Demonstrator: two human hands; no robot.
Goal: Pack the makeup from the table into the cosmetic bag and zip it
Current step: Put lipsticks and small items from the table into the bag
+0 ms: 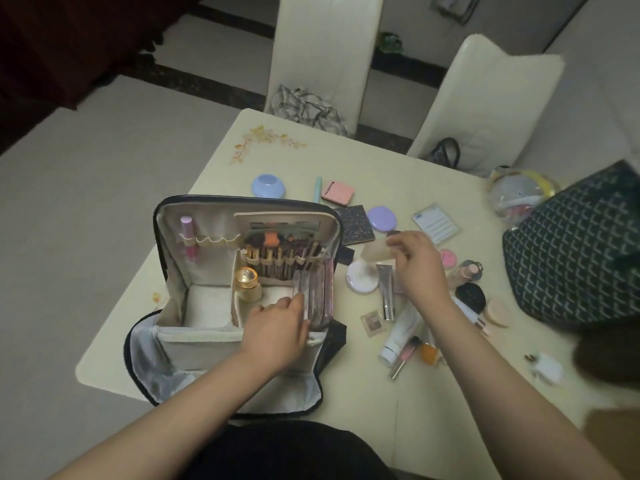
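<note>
fingers point(398, 241) of the right hand point(420, 268) pinched a pale frosted bottle point(375, 252) by its dark cap end, lifted just right of the cosmetic bag point(242, 299). the left hand point(277, 327) reached into the bag's right compartment, its fingers curled against the clear flat cases point(304, 292) standing on edge there; whether it truly gripped them or only steadied them, i could not tell.

the packing looked perhaps a third done, by my guess. inside the bag stood a gold-capped jar point(247, 280), a row of brushes point(284, 252) in the back loops, and a pink tube point(188, 237) tucked in the left wall's elastic. the bag's left compartment held nothing i could see.

plenty was left on the table point(363, 157): right of the bag lay a white compact point(362, 277), a silver tube point(386, 289), a white tube point(401, 330), a black puff point(470, 297) and other small pieces; behind the bag sat a blue round case point(268, 186), a pink palette point(337, 193), a glittery black palette point(355, 225) and a lilac compact point(382, 219). the zip was wide open, lid upright.
</note>
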